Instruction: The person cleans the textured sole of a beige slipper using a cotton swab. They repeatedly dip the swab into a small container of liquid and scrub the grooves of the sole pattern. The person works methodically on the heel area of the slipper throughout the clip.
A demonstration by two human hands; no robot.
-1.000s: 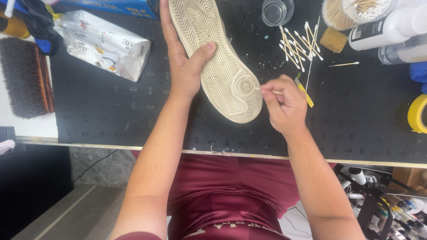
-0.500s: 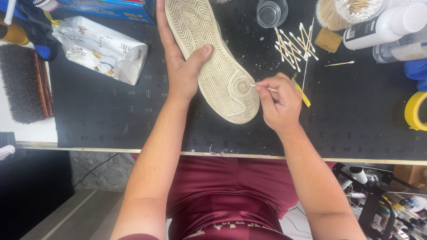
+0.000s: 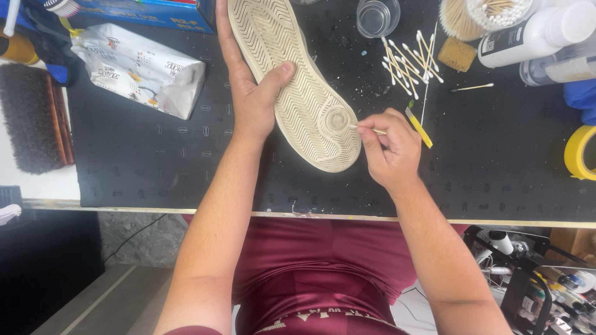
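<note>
- Shoe (image 3: 298, 80): lies sole up on the black worktop (image 3: 155, 161).
- Left hand (image 3: 251, 93): spread along the sole's edge, thumb pressed across the tread.
- Right hand (image 3: 391, 146): fingers pinching a cotton swab (image 3: 363, 128), tip touching the circular heel pattern.
- Loose swabs (image 3: 410, 59): scattered nearby, beside a yellow-handled tool (image 3: 419, 127).

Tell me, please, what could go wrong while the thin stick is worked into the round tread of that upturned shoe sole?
The thin stick in the right hand looks slender, so it may snap if pressed hard into the sole. The left hand pins only one edge of the shoe, so it could pivot. The right forearm could also sweep the loose cotton swabs lying just beyond it.
</note>
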